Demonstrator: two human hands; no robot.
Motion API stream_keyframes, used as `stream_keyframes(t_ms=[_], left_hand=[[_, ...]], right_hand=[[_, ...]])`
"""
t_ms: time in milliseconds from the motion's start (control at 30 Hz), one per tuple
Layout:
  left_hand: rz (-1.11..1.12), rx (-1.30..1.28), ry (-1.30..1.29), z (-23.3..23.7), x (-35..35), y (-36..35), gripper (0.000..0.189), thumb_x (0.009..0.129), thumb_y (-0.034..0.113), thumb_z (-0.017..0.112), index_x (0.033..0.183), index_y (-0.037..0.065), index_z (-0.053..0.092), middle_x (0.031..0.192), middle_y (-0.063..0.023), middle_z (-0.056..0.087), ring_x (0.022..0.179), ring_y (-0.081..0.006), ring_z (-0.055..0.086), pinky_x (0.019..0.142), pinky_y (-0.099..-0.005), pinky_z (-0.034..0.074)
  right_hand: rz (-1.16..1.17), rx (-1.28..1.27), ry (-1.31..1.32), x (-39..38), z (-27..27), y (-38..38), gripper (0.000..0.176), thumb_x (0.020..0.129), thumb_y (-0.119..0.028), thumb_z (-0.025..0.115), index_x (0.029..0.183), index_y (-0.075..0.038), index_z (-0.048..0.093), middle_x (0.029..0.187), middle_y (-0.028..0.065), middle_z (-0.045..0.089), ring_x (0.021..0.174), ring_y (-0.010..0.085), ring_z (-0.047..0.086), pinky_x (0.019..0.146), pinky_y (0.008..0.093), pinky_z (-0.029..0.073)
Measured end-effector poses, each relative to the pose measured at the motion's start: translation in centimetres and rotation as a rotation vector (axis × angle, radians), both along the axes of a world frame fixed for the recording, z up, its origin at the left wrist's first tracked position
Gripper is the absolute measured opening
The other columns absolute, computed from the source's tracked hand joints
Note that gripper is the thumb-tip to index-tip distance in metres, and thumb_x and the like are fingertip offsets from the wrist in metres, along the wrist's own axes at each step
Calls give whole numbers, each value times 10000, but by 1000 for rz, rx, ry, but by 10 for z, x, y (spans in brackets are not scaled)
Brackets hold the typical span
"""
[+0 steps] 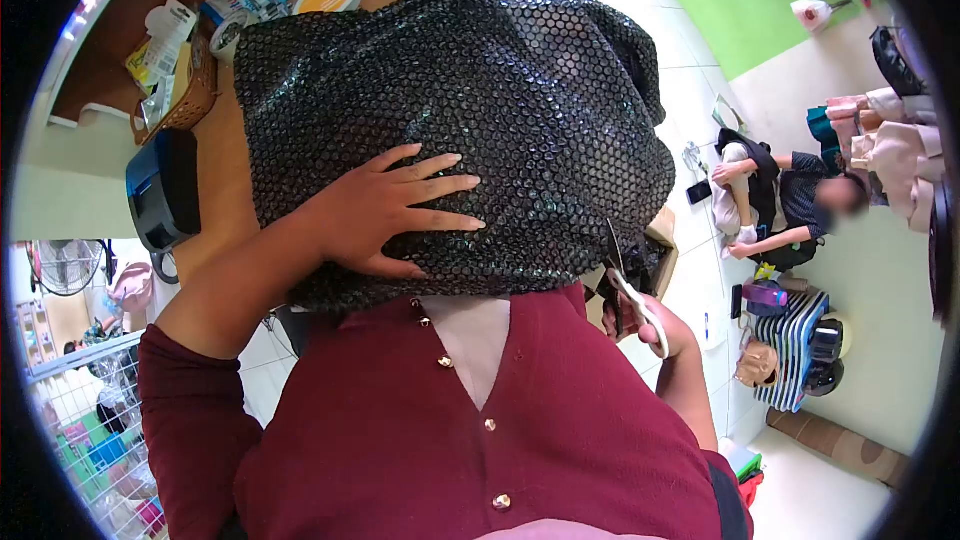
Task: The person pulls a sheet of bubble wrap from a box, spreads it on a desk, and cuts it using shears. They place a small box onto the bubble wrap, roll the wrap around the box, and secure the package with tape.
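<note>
as the sheet lies: black bubble wrap (500, 90) drapes over a wooden table (215, 190) and hangs off its near edge, against the person's maroon shirt.
left hand (395, 205): flat on the wrap, fingers straight and spread, gripping nothing, pressing the sheet down close to the near edge.
right hand (668, 332): closed through the white handles of scissors (628, 295) at the sheet's lower right edge; the dark blades point up along the wrap, and how far apart they stand cannot be told.
step in hand: by the look of it, cutting the wrap, with the blades at its edge and no cut line visible.
next move calls for: likely a sheet held taut under the palm, blades fed squarely into the edge, and fingers well clear of the line.
around: a wicker basket (185, 100) and a black device (160, 190) sit at the table's left; another person (780, 200) sits on the floor, well apart to the right.
</note>
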State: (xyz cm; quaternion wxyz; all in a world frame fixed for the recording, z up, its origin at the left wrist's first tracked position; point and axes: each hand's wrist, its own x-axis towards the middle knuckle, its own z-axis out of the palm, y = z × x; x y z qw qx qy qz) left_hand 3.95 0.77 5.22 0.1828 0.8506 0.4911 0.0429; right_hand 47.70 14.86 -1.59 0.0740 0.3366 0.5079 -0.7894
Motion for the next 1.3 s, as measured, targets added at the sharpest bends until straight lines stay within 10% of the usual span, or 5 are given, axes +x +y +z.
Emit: stream_keyframes(t_ms=[733, 1100, 1300], left_hand=[[18, 11, 41, -2, 1, 0, 730, 788, 531, 730, 1460, 379, 489, 1604, -76, 343, 1503, -331, 267, 1214, -580, 169], [8, 4, 33, 5, 0, -1, 711, 800, 541, 723, 1454, 368, 505, 1611, -101, 332, 1513, -336, 248, 1210, -584, 168], [56, -95, -9, 24, 15, 25, 525, 814, 406, 757, 1238, 118, 644, 1317, -107, 589, 1263, -309, 547, 1108, -521, 344]], right_hand=[[-137, -1, 22, -1, -5, -13, 676, 587, -620, 908, 825, -84, 571, 692, -8, 574, 578, 112, 595, 547, 267, 506], [-144, 42, 99, -7, -9, -12, 742, 618, -691, 854, 875, -54, 573, 675, 6, 569, 556, 105, 558, 511, 252, 474], [-118, 51, 128, -13, 3, -7, 814, 612, -719, 841, 941, -20, 584, 718, 24, 576, 619, 104, 568, 546, 250, 490]])
